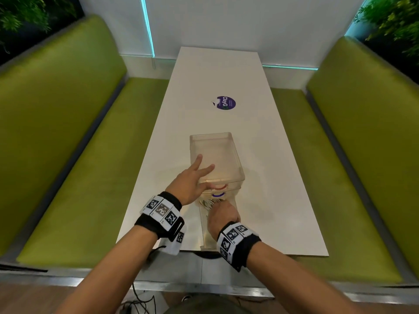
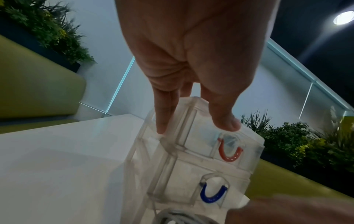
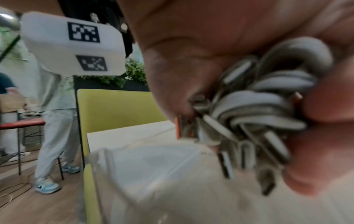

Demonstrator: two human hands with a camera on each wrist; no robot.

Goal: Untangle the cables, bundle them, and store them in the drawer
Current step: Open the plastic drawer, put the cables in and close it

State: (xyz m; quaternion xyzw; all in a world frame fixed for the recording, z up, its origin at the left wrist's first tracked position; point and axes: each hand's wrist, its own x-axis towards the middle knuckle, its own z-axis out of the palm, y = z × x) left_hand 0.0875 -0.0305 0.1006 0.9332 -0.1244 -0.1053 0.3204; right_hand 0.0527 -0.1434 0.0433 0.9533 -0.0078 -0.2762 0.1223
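Here: left hand (image 1: 189, 184) flat, steadying drawer unit (image 1: 215, 155); right hand (image 1: 223, 217) clutching cable bundle (image 3: 254, 115); table sticker (image 1: 225, 102) reads "ClayG".

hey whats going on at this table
A person at a white table is putting away cables. Their left hand steadies a small clear drawer unit, fingers on its side and thumb at the top front edge. Their right hand grips a coiled bundle of grey cables over the pulled-out lower drawer, the one with the blue handle. The upper drawer with the red handle is closed. The bundle has not been let go of.
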